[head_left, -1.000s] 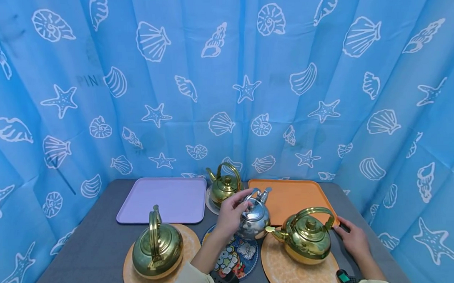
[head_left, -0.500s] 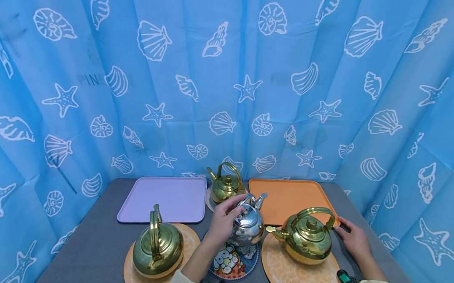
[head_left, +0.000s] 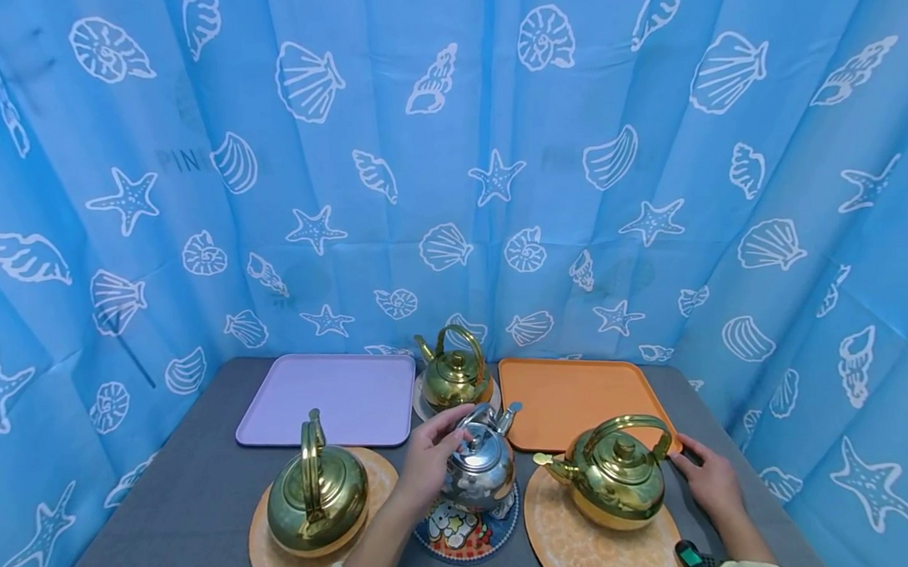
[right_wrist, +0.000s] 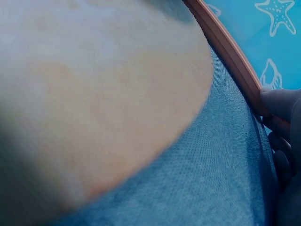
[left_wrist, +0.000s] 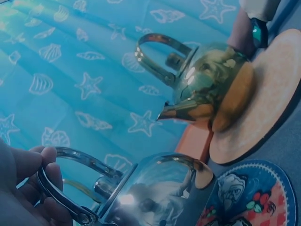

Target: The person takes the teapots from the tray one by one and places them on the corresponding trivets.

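Observation:
A silver kettle (head_left: pixel 479 481) is held by its arched handle in my left hand (head_left: pixel 424 458), the fingers curled round the bar in the left wrist view. It is over the back part of a round blue cartoon mat (head_left: pixel 471 543); whether its base touches the mat I cannot tell. At the near right corner of the orange tray (head_left: pixel 574 396), my right hand (head_left: pixel 710 479) pinches the rim, thumb on top and fingers beneath in the right wrist view. Just left of that hand, a large brass kettle (head_left: pixel 619 486) sits on a round tan mat (head_left: pixel 584 554).
Another brass kettle (head_left: pixel 319 497) sits on a round tan board (head_left: pixel 378 478) at the left. Behind the silver kettle, a smaller brass kettle (head_left: pixel 456 382) rests on a pale round mat (head_left: pixel 419 401). A purple tray (head_left: pixel 330 396) lies back left, before a blue shell-print curtain (head_left: pixel 451 192).
My left hand has brought the silver kettle leftward and nearer to me, from beside the orange tray to over the cartoon mat. The right hand stays at the tray corner.

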A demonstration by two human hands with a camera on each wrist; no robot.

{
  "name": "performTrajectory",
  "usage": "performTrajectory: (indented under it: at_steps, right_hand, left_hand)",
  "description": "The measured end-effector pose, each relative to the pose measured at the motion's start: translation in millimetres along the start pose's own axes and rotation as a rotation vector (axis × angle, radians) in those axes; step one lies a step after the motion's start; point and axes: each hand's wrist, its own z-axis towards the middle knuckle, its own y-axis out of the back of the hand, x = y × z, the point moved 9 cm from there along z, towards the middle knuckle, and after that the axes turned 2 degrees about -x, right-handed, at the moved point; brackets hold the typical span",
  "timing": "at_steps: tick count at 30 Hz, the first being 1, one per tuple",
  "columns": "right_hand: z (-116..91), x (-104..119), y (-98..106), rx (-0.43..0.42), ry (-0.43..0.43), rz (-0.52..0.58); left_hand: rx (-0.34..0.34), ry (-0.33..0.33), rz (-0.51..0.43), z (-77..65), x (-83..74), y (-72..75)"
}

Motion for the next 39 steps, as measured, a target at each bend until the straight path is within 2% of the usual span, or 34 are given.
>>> performTrajectory:
  at_steps: [11,24,32,39]
  right_hand:
    - [-0.9,2.1,0.6,-0.013,0.01,0.003]
    - [0.6,-0.4,-0.9,-0.009,-0.008,0.01]
    - [-0.6,1.6,-0.9,0.006,-0.014,0.006]
    - [-1.9,3.4,1.4,0.029,-0.013,-0.004]
  left_hand:
    - [0.009,-0.009,-0.006,-2.8,1.3,6.7]
    - [0.019,-0.011,0.068,-8.3,-2.6,10.9]
    - [0.022,-0.069,0.107,-9.9,-8.5,12.6]
    - [-0.034,-0.13,0.232,-13.0,-12.8,18.1]
